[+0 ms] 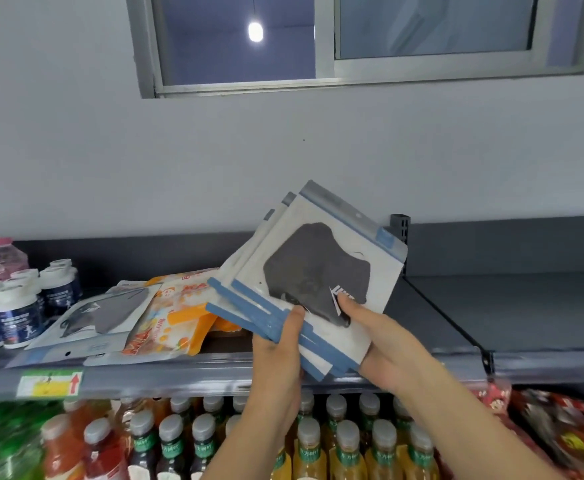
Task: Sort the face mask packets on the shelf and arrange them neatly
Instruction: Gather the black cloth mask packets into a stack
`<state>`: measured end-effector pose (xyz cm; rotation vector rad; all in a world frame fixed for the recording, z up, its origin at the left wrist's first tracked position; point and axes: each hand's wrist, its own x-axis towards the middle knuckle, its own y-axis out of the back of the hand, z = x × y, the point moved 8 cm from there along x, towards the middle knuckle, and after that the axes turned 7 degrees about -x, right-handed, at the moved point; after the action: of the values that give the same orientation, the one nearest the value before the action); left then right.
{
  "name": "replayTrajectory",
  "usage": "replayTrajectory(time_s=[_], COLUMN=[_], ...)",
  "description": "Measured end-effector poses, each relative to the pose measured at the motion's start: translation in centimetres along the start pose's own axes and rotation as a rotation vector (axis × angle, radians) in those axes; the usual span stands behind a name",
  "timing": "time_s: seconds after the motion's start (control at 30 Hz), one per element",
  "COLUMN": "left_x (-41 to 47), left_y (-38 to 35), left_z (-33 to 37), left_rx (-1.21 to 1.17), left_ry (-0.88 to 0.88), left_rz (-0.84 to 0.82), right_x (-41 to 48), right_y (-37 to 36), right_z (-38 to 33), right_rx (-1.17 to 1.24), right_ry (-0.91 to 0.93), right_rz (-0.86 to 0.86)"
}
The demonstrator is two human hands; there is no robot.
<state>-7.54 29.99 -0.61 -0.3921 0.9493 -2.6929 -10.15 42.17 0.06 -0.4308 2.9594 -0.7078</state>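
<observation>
mask packets point(321, 271) (fanned stack, lower ones mostly hidden) | both hands grip stack: left hand point(276, 355), right hand point(387, 344)

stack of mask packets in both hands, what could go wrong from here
1. The fanned stack of white, blue-edged mask packets is pinched only at its lower edges by the left hand and right hand; the inner packets could slide out.
2. The orange snack pouches and the grey-mask packet overhang the dark shelf's front edge; a nudge might drop them.
</observation>
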Motion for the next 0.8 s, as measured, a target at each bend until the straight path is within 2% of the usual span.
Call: replayTrajectory(time_s=[0.2,0.3,0.37,0.43,0.47,0.67,0.8], left_x=[0.5,1.9,2.8,3.1,3.1,3.5,3.4], left_y=[-0.9,-0.3,-0.7,-2.7,-4.0,-10.3,-12.9], left_z=[0.1,1.4,2.6,2.9,2.5,-3.2,-6.4], left_rx=[0.118,0.171,0.46,0.77,0.837,0.862,0.786], left_ry=[-0.064,-0.118,-0.224,-0.35,-0.368,-0.199,-0.142], left_rz=[-0.131,-0.104,-0.094,-0.179,-0.238,-0.464,-0.468], right_x=[0.4,-0.1,-0.9,-1.7,-2.0,-2.8,-3.0], right_y=[3.7,6.8,9.1,10.5,11.0,14.4,17.5], right_z=[-2.1,-5.0,-7.4,-9.3,-10.0,-12.4,-13.4], right_rx=[-0.008,-0.134,-0.333,-0.527,-0.6,-0.721,-0.678], right_ry=[0.143,0.237,0.316,0.373,0.389,0.428,0.426], right_rz=[0.149,0.267,0.365,0.402,0.404,0.399,0.383])
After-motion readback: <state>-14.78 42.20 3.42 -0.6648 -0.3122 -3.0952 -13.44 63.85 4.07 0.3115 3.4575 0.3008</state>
